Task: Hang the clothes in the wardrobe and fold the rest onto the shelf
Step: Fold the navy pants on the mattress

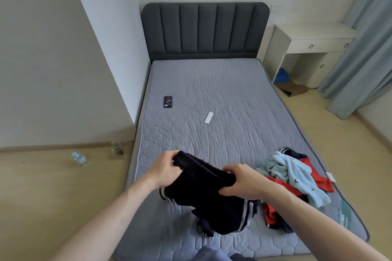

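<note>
The left hand (164, 167) is gripping one end of the ribbed elastic waistband of a pair of black soft-knit shorts with white side stripes (212, 201); the right hand (244, 183) is gripping the other end, fingers curled under the fabric and thumb over it; the shorts are hanging between the two hands, their lower part sagging onto the grey quilted mattress (212, 95) just below them.

Judging by this, the work is standing at an early stage; one garment is being lifted for sorting, while a tangled heap is waiting just beyond the right hand, made up of a pale blue fleece garment with small dark motifs (294, 174), a red cloth piece (318, 180) and some dark navy cloth under them; neither wardrobe nor shelf is showing in view, so nothing appears hung or folded away yet.

Ahead of both hands the mattress is lying broad and flat, offering room for laying the shorts out; a dark phone (167, 101) is lying well beyond the left hand and a small white rectangular remote (208, 117) is lying farther ahead, between the hands. The mattress edge is running close outside the left hand, with wooden floor (63, 186) dropping away beyond it; the right edge is passing just behind the heap; the near edge is sitting just under the forearms.
</note>
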Demonstrator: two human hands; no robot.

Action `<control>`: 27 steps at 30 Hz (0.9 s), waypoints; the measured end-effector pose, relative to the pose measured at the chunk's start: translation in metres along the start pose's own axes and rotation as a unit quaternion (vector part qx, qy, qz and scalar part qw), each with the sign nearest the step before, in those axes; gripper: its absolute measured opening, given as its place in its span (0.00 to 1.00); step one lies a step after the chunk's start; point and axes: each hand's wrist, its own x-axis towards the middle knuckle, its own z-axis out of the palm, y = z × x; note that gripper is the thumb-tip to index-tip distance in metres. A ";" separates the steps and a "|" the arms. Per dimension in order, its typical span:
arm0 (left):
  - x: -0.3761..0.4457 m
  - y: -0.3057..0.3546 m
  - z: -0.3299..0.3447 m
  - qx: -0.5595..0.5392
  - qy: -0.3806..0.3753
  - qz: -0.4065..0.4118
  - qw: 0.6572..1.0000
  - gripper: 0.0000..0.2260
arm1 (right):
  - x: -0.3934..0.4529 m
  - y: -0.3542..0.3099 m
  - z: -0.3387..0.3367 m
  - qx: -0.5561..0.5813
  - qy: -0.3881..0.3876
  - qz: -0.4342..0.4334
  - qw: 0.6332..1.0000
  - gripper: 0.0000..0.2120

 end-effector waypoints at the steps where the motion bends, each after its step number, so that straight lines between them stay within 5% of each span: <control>1: 0.000 -0.002 0.001 -0.017 -0.003 -0.006 1.000 0.06 | -0.001 0.007 0.005 -0.017 -0.010 0.015 1.000 0.13; 6: 0.008 -0.014 0.011 -0.050 -0.007 -0.075 0.996 0.08 | 0.006 0.036 0.031 -0.099 -0.045 0.085 0.990 0.11; 11: 0.002 -0.040 0.013 0.033 -0.065 -0.134 0.988 0.04 | 0.011 0.058 0.042 -0.091 -0.043 0.107 0.989 0.05; 17: 0.010 -0.056 0.006 0.036 -0.170 -0.202 0.964 0.21 | 0.033 0.073 0.031 -0.098 -0.050 0.119 0.987 0.06; 21: 0.052 -0.054 -0.010 0.212 -0.102 -0.194 0.952 0.29 | 0.073 0.066 -0.008 -0.133 -0.007 0.121 0.984 0.09; 27: 0.149 0.011 -0.088 0.212 0.093 -0.104 0.967 0.18 | 0.145 0.016 -0.133 -0.121 0.100 0.075 0.985 0.06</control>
